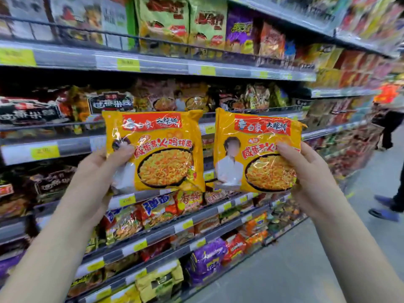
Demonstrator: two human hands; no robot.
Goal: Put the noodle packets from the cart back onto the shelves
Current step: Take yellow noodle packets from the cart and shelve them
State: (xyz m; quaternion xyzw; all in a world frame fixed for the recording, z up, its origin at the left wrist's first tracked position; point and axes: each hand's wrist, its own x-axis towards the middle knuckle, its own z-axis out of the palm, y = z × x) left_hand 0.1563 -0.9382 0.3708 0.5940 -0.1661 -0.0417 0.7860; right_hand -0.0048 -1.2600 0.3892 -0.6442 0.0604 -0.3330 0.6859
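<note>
Left noodle packet (161, 154): yellow, held upright in front of the shelves (153, 66), clear of every tier, not yet stocked. Left hand (102, 171) pinches its lower-left edge. The thumb is pressed flat on the front; the other fingers are behind the film, not visible.

Right noodle packet (255, 154): same print, just beside the first, apparently not touching it. Right hand (312, 178) pinches its right edge, thumb on the front, remaining fingers hidden behind.

Judgement: light; crinkly film, likely slick. The block inside is probably stiff but brittle, so hold at the edges, avoid squeezing across the middle, and slide in flat.

Matching yellow stock not identified; shelf contents blurred.

Far right: a bystander's shoes (384, 213) in the aisle. Cart not in view.
</note>
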